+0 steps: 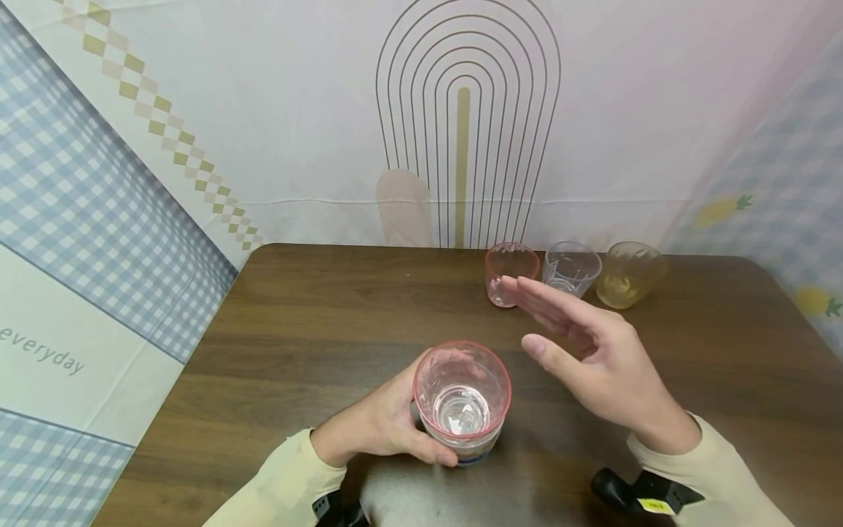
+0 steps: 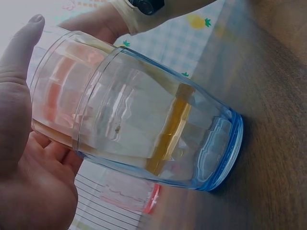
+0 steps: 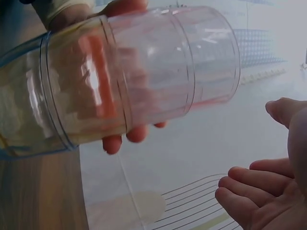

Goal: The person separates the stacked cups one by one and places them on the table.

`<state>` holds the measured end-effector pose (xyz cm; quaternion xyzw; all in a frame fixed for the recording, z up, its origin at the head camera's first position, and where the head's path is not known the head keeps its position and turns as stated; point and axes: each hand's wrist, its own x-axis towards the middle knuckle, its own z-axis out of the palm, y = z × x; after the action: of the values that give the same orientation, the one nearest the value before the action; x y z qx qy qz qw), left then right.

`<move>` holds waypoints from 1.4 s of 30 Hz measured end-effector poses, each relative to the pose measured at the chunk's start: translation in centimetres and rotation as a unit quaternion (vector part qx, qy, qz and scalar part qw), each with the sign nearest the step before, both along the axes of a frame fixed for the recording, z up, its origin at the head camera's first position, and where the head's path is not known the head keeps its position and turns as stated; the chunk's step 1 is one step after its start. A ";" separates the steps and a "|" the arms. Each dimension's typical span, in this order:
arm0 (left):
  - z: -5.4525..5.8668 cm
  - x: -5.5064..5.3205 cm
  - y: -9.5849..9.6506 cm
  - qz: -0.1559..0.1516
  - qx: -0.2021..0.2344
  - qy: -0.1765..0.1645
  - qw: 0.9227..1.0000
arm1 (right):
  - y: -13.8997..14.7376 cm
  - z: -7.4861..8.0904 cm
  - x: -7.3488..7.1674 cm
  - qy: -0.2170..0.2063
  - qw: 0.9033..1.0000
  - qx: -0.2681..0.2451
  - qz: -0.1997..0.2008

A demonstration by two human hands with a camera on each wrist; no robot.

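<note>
Head view: the left hand [image 1: 395, 421] curls its fingers round a cup stack [image 1: 463, 421] over the surface [image 1: 329, 307]; the right hand [image 1: 602, 359], near it, has straight fingers. The cloth [image 1: 72, 315] reads "everyday"; a yellow label [image 1: 655, 506] is illegible.

The cup stack [image 1: 462, 402] is in the left hand [image 1: 391, 421], over the tabletop [image 1: 316, 307]. The right hand [image 1: 606, 359] is apart, to the stack's right. Beyond the right hand, three cups stand in a row on the tabletop: left cup [image 1: 512, 262] behind its fingertips, middle cup [image 1: 571, 263] behind its fingers, right cup [image 1: 628, 274] farther right.
</note>
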<state>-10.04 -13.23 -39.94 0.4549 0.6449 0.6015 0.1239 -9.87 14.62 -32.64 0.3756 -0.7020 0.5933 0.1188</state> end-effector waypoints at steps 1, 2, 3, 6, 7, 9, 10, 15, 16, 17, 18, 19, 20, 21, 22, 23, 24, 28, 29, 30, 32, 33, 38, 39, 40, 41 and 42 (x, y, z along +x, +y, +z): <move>0.0 0.0 0.0 -0.002 0.001 0.000 1.000 | 0.0 0.0 0.1 0.007 1.000 -0.004 0.010; 0.0 0.0 0.1 -0.003 0.002 0.002 1.000 | -0.1 0.1 0.1 0.012 1.000 -0.008 0.020; 0.0 0.0 0.1 -0.005 0.002 0.004 1.000 | -0.1 0.1 0.2 0.016 0.999 -0.012 0.029; 0.0 -0.1 0.1 -0.008 0.003 0.010 1.000 | -0.2 0.3 0.4 0.023 0.999 -0.014 0.044; 0.0 -0.1 0.1 -0.008 0.002 0.013 1.000 | -0.3 0.3 0.4 0.025 0.999 -0.014 0.046; 0.0 -0.1 0.1 -0.009 0.002 0.013 1.000 | -0.3 0.3 0.5 0.026 0.998 -0.014 0.051; 0.0 -0.1 0.1 -0.008 0.002 0.015 1.000 | -0.3 0.3 0.5 0.027 0.998 -0.013 0.053; -0.1 -0.1 0.1 -0.009 0.000 0.015 1.000 | -0.3 0.2 0.7 0.032 0.997 -0.014 0.070; -0.1 -0.1 0.1 -0.009 0.000 0.016 1.000 | -0.3 0.3 0.7 0.034 0.997 -0.014 0.073; -0.1 -0.1 0.1 -0.010 -0.001 0.016 1.000 | -0.2 0.3 0.7 0.037 0.996 -0.014 0.076; -0.1 -0.1 0.1 -0.010 -0.001 0.017 1.000 | -0.2 0.3 0.7 0.040 0.996 -0.013 0.079; -0.1 -0.1 0.1 -0.010 -0.001 0.017 1.000 | -0.2 0.4 0.7 0.044 0.996 -0.013 0.082; -0.2 -0.1 0.1 -0.010 -0.002 0.017 1.000 | -0.1 0.4 0.7 0.051 0.995 -0.010 0.085; -0.2 -0.1 0.1 -0.009 -0.002 0.015 1.000 | -0.1 0.4 0.7 0.058 0.995 -0.005 0.086; -0.2 -0.1 0.1 -0.008 -0.004 0.015 1.000 | 0.0 0.4 0.7 0.066 0.994 0.002 0.087; -0.2 -0.1 0.0 -0.008 -0.004 0.014 1.000 | 0.0 0.4 0.7 0.075 0.993 0.008 0.087; -0.2 0.0 0.0 -0.007 -0.005 0.012 1.000 | 0.0 0.4 0.7 0.083 0.993 0.015 0.088; -0.2 0.0 0.0 -0.003 -0.009 0.012 1.000 | -0.2 0.3 0.9 0.096 0.990 0.033 0.094; -0.2 0.0 0.0 -0.002 -0.011 0.013 1.000 | -0.3 0.2 0.9 0.093 0.990 0.034 0.098; -0.2 0.0 0.0 -0.001 -0.013 0.014 1.000 | -0.4 0.2 1.0 0.089 0.990 0.035 0.104; -0.2 0.0 -0.1 0.000 -0.015 0.015 1.000 | -0.6 0.1 1.1 0.077 0.990 0.042 0.110; -0.2 0.0 -0.1 0.001 -0.017 0.014 1.000 | -0.7 0.0 1.1 0.072 0.990 0.047 0.114; -0.3 0.0 -0.2 0.000 -0.020 0.002 1.000 | -1.3 -0.5 1.4 0.047 0.989 0.080 0.112; -0.3 0.0 -0.2 0.001 -0.021 0.002 1.000 | -1.5 -0.6 1.5 0.045 0.989 0.085 0.110; -0.3 0.0 -0.3 0.002 -0.023 0.003 1.000 | -1.6 -0.8 1.5 0.042 0.989 0.091 0.106; -0.3 0.0 -0.3 0.004 -0.024 0.004 1.000 | -1.6 -0.9 1.6 0.040 0.989 0.094 0.103; -0.3 0.0 -0.3 0.007 -0.026 0.005 1.000 | -1.7 -1.0 1.6 0.039 0.990 0.096 0.100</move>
<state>-10.02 -13.53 -40.23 0.4504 0.6643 0.5826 0.1284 -8.24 12.89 -33.60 0.4762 -0.7096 0.5169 0.0496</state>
